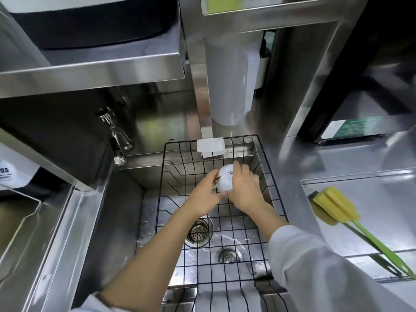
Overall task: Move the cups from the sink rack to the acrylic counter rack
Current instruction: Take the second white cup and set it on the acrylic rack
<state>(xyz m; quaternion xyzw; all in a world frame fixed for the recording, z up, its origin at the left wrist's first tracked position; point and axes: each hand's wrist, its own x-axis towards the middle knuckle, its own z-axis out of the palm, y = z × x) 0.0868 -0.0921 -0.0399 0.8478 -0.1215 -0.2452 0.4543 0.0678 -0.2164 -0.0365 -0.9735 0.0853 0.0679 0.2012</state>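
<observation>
A white cup (225, 179) with small dark print lies tilted at the far end of the black wire sink rack (273, 183), which sits over the steel sink (126, 212). My left hand (206, 195) grips the cup's left side, where a brown patch shows at its edge. My right hand (244, 188) wraps over its right side and top. Both hands touch the same cup. The acrylic counter rack is out of view.
A chrome tap (116, 136) juts out at the sink's back left. The round drain (199, 230) lies under the rack. A yellow sponge brush with a green handle (335, 207) lies on a tray at right. A white cylinder (231, 86) hangs behind the rack.
</observation>
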